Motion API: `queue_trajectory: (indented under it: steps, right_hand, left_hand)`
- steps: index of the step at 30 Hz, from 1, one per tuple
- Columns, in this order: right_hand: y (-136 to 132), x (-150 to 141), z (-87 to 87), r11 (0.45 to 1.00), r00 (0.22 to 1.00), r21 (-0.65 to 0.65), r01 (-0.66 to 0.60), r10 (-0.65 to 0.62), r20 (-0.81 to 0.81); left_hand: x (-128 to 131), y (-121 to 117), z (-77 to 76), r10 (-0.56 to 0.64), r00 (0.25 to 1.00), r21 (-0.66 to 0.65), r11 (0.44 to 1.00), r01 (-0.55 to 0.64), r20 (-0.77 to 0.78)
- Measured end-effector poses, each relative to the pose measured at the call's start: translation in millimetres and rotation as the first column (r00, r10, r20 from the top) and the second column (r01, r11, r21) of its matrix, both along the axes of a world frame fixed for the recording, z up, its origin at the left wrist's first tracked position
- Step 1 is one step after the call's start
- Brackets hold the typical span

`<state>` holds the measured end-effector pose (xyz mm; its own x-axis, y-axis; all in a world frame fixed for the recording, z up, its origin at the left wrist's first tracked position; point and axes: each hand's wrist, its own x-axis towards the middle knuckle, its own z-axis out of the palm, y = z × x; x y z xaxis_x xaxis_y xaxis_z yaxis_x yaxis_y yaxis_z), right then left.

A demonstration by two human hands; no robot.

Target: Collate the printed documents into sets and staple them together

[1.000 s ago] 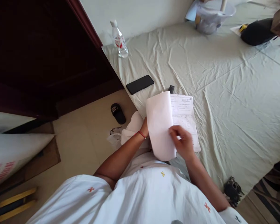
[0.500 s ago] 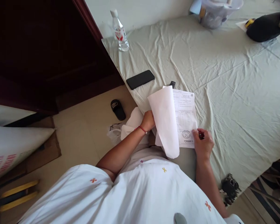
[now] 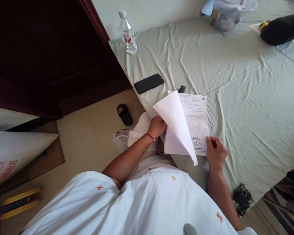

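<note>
A printed paper document (image 3: 198,125) with a round stamp lies near the edge of the cloth-covered table. One white sheet (image 3: 177,120) of it stands lifted and curled across the middle, its lower corner jutting past the page's bottom edge. At the left side my left hand (image 3: 158,126), with a red bracelet on the wrist, is closed at the lifted sheet's edge; its fingertips are partly hidden. My right hand (image 3: 217,151) pinches the document's lower right edge between thumb and curled fingers. Behind the pages, a small black object (image 3: 182,88) pokes out.
A black phone (image 3: 149,83) and a water bottle (image 3: 128,34) stand or lie along the table's left edge. Keys (image 3: 242,197) rest near the right corner. Farther back are a plastic basket (image 3: 226,16) and a black cap-like item (image 3: 278,31). A slipper (image 3: 124,115) lies on the floor.
The curled sheet's lower corner has swung to the right, and more of the page beneath shows at the left. Both hands stay nearly where they were.
</note>
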<state>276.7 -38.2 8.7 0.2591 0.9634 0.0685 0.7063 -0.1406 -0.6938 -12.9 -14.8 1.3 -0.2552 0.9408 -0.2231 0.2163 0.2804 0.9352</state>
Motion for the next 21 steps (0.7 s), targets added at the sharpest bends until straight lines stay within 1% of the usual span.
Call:
queue_trajectory:
  steps: [2,4,9,11,17,21]
  right_hand:
    - [1,-1,0.5,1.000,0.999,0.021,-0.017,0.016,0.032]
    - [1,-2,0.9,0.999,0.999,0.020,-0.026,0.025,0.038]
    - [-2,1,0.4,0.999,0.999,0.008,-0.036,0.036,0.031]
    - [-4,1,0.2,0.998,0.999,0.043,-0.034,0.033,0.030]
    - [-8,-5,3.0,0.973,0.996,0.221,-0.059,0.044,0.072]
    - [-8,-11,9.2,0.959,0.989,0.275,-0.073,0.034,0.142]
  left_hand:
    - [2,0,4.3,-0.017,0.999,-0.040,0.999,0.018,0.028]
    - [3,0,5.4,-0.019,0.998,-0.056,0.998,0.022,0.054]
    - [3,-2,5.7,-0.039,0.999,-0.031,0.999,0.040,0.037]
    - [2,-2,7.2,-0.042,0.999,-0.025,0.999,0.042,0.007]
    - [2,-2,7.2,-0.037,0.998,-0.017,0.999,0.036,-0.047]
    - [2,-1,6.4,-0.032,0.999,-0.016,0.999,0.031,-0.043]
